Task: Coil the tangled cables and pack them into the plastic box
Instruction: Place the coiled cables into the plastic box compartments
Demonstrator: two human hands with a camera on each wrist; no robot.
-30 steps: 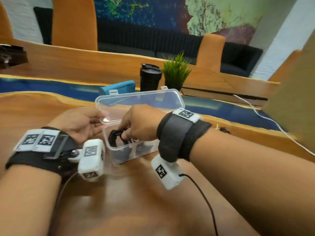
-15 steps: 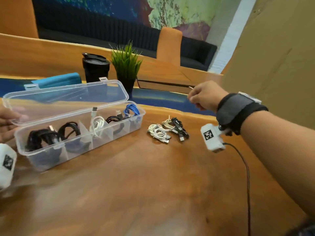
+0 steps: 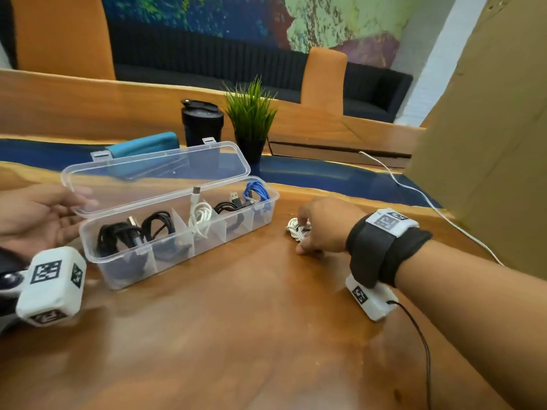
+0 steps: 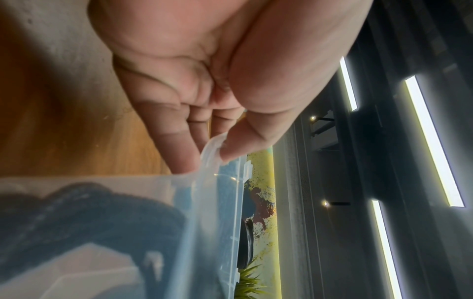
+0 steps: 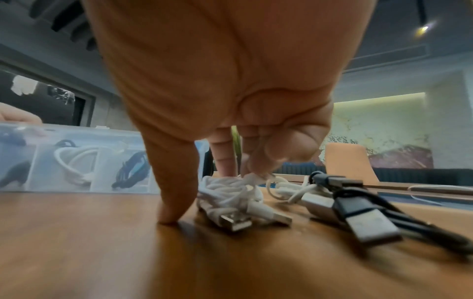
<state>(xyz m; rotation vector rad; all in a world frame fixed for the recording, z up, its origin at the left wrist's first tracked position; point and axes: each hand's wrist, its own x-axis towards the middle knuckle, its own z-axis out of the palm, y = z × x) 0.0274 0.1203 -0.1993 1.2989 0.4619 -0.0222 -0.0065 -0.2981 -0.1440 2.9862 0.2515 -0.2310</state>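
A clear plastic box [image 3: 183,250] stands open on the wooden table, its compartments holding coiled black cables [image 3: 133,229], a white one [image 3: 201,217] and a blue one [image 3: 254,193]. My left hand [image 3: 74,208] pinches the left edge of the raised lid [image 3: 154,173] between thumb and fingers [image 4: 212,153]. Right of the box, my right hand [image 3: 307,232] is down on a white coiled cable [image 5: 230,194]. Its fingers curl onto the bundle and the thumb tip [image 5: 171,212] touches the table beside it. Black cables [image 5: 358,204] lie just right of the bundle, hidden under the hand in the head view.
Behind the box stand a black tumbler [image 3: 202,122], a small potted plant [image 3: 251,119] and a teal case [image 3: 145,146]. A cardboard sheet [image 3: 488,158] rises at the right. A thin white cord [image 3: 414,190] runs along the table edge there.
My right hand came out of the box, swung right and dropped onto the white cable on the table. The left hand stayed on the lid. The head view turned right.
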